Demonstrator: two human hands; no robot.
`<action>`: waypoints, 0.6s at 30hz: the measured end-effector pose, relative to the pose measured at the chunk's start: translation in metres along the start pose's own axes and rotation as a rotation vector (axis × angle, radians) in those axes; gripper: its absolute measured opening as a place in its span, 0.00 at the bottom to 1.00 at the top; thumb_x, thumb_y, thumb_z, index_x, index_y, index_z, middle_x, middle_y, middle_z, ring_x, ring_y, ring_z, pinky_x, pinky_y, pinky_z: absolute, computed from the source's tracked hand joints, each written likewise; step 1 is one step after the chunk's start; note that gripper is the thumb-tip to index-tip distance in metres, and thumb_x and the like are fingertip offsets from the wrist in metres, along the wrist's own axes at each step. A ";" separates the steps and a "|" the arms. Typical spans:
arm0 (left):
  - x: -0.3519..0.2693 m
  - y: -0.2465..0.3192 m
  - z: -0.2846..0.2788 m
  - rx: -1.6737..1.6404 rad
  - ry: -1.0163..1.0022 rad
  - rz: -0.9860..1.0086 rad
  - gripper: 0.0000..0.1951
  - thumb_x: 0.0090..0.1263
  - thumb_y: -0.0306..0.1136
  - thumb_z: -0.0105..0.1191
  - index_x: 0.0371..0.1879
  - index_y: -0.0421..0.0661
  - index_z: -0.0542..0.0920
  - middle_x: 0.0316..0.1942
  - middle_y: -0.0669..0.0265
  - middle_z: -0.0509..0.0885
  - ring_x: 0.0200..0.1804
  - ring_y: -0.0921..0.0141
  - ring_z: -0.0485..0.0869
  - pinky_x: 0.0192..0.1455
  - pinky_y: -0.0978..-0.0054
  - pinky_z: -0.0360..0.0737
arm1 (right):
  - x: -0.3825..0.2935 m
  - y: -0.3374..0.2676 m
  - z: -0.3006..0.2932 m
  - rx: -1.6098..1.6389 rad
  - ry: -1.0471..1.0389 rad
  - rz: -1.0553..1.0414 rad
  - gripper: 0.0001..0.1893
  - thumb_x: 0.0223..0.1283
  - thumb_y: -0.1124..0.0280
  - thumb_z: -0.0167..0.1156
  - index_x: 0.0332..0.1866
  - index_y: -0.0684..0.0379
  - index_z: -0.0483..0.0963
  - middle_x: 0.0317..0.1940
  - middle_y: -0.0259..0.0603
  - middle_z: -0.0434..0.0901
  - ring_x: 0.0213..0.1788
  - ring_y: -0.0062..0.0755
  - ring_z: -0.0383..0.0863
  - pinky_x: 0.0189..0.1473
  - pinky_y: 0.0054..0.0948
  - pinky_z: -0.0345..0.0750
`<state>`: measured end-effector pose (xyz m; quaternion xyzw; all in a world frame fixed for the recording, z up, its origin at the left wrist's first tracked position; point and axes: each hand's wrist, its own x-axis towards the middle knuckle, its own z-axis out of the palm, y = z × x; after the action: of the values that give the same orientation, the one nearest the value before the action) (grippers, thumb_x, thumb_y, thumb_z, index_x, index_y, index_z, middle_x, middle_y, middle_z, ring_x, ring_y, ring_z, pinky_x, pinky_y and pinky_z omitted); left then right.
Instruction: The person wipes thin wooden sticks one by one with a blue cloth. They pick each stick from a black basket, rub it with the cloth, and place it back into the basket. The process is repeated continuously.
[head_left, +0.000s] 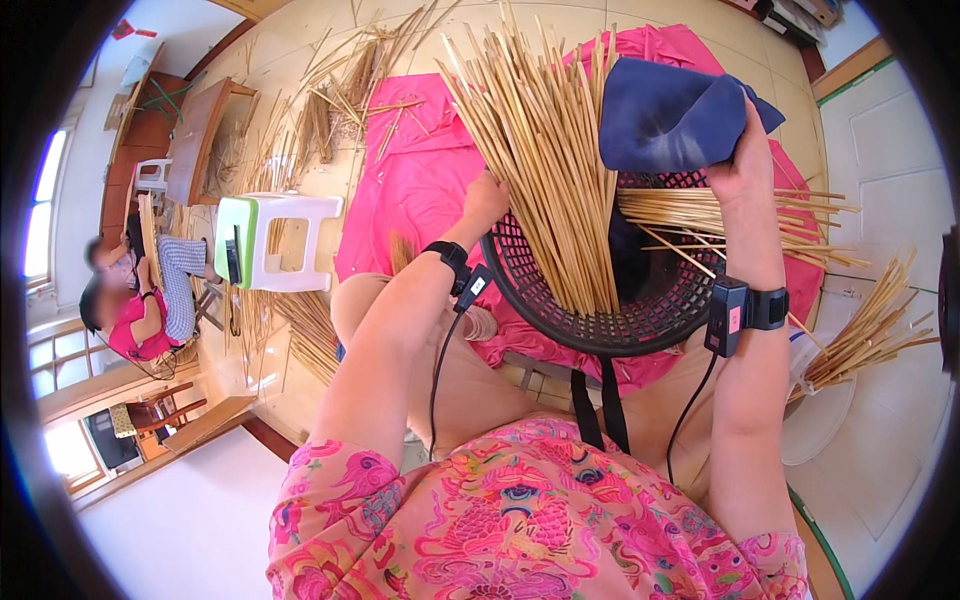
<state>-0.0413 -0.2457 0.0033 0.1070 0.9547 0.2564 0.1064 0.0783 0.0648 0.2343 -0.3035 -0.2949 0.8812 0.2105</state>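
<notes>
A thick bundle of dry plant stalks (547, 172) stands slanted in a black plastic mesh basket (592, 337) between my knees. My left hand (486, 201) grips the bundle's left side near the basket rim. Raised over the basket's far right side, my right hand (750, 154) holds a dark blue cloth (667, 116), which hangs against the bundle's right edge. Below the cloth, a second group of stalks (675, 206) lies across the basket and sticks out past its right rim. The cloth hides part of the basket's far side.
Pink sheeting (405, 187) covers the floor under the basket. A white and green plastic stool (277, 240) stands to the left. More stalks (862, 334) rise from a container at right. Loose stalks (322, 112) litter the tiles. Another person (142, 315) sits at far left.
</notes>
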 end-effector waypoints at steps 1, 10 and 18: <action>0.002 -0.013 -0.001 -0.030 -0.034 -0.018 0.14 0.66 0.39 0.52 0.28 0.38 0.77 0.22 0.51 0.83 0.25 0.60 0.85 0.32 0.65 0.81 | -0.003 0.005 0.005 -0.004 -0.025 0.027 0.13 0.64 0.57 0.55 0.45 0.54 0.76 0.42 0.33 0.81 0.46 0.29 0.80 0.51 0.34 0.77; -0.014 0.033 -0.053 -0.314 -0.041 -0.012 0.11 0.65 0.34 0.49 0.35 0.37 0.76 0.24 0.56 0.82 0.29 0.63 0.84 0.35 0.65 0.79 | -0.015 0.028 0.009 -0.171 -0.114 0.103 0.14 0.60 0.59 0.61 0.44 0.58 0.77 0.39 0.35 0.82 0.40 0.28 0.82 0.47 0.30 0.78; -0.085 0.141 -0.112 -0.643 -0.292 0.346 0.06 0.73 0.28 0.43 0.42 0.39 0.68 0.27 0.64 0.77 0.33 0.74 0.78 0.39 0.76 0.74 | -0.043 0.069 0.029 -0.614 -0.332 -0.350 0.20 0.57 0.61 0.65 0.47 0.66 0.74 0.39 0.38 0.81 0.40 0.25 0.80 0.44 0.26 0.77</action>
<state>0.0321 -0.2013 0.1830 0.2631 0.7683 0.5386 0.2245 0.0775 -0.0211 0.2258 -0.1506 -0.6222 0.7400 0.2063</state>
